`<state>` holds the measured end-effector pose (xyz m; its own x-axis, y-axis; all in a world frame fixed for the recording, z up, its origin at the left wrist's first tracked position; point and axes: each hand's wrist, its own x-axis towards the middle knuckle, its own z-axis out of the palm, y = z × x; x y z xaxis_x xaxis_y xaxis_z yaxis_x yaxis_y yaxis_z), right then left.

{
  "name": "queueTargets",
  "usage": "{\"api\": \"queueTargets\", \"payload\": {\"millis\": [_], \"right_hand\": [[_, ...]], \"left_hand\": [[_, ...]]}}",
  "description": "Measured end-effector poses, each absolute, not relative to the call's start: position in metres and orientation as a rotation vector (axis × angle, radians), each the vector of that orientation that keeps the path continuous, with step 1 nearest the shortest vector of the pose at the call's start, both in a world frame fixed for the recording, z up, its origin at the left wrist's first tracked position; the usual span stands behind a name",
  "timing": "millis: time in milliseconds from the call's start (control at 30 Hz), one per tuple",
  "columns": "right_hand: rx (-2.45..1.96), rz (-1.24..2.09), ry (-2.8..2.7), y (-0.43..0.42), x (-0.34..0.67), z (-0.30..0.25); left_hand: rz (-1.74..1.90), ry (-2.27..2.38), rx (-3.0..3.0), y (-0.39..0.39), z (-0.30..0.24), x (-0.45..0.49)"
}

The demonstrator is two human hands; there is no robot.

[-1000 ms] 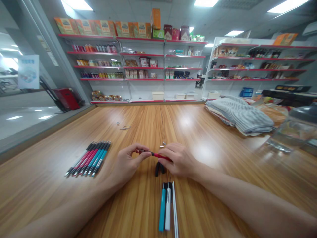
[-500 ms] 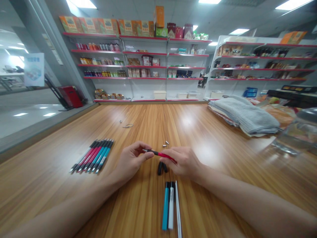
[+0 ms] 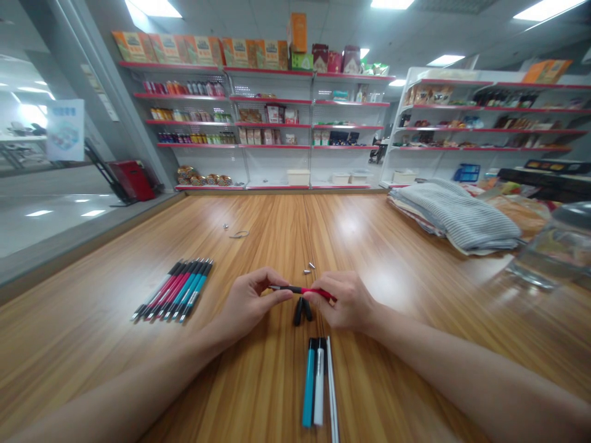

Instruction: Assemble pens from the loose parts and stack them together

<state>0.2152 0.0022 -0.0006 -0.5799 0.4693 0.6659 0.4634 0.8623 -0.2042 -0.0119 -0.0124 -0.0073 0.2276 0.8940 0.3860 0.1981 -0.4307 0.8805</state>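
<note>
A red pen (image 3: 305, 290) with a black grip is held nearly level above the table between both hands. My left hand (image 3: 252, 301) pinches its silver tip end. Around the red barrel, the fingers of my right hand (image 3: 344, 299) are closed. Just below the pen lie black rubber grips (image 3: 303, 312), and small silver pen tips (image 3: 309, 268) lie beyond it. Nearer to me rest a blue pen barrel (image 3: 308, 384), a white pen barrel (image 3: 319, 383) and thin white refills (image 3: 332, 394). To the left, several pens (image 3: 173, 291) form a neat row.
Farther back on the wooden table (image 3: 277, 227) are a thin ring-shaped band (image 3: 239, 234) and a tiny metal piece (image 3: 226, 226). Folded striped cloth (image 3: 457, 212) and a clear container (image 3: 549, 246) stand at the right. Stocked shelves (image 3: 270, 98) line the wall behind.
The red pen has turned from a slant to nearly level and shifted slightly right. My left thumb now stretches further along it. The loose parts have not moved.
</note>
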Motion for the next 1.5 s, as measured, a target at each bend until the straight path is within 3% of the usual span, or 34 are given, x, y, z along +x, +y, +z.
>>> {"api": "queueTargets", "payload": {"millis": [533, 767, 1067, 1267, 1367, 1500], "right_hand": [[-0.807, -0.217, -2.318, 0.003, 0.215, 0.004], [-0.861, 0.196, -2.329, -0.003, 0.211, 0.004], [-0.803, 0.079, -2.262, 0.003, 0.212, 0.000], [-0.789, 0.167, -2.061, 0.004, 0.212, 0.000], [-0.820, 0.212, -2.018, 0.007, 0.214, -0.003], [-0.845, 0.225, -2.011, 0.010, 0.214, -0.004]], "left_hand": [[1.267, 1.066, 1.755, -0.019, -0.001, -0.013], [1.402, 1.154, 2.065, -0.024, -0.005, -0.021], [1.324, 0.834, 1.445, -0.018, -0.004, -0.008], [1.572, 0.790, 1.262, 0.001, 0.029, -0.025], [1.631, 0.930, 1.234, 0.018, 0.057, -0.061], [1.525, 1.504, 1.354, 0.038, 0.080, -0.136]]}}
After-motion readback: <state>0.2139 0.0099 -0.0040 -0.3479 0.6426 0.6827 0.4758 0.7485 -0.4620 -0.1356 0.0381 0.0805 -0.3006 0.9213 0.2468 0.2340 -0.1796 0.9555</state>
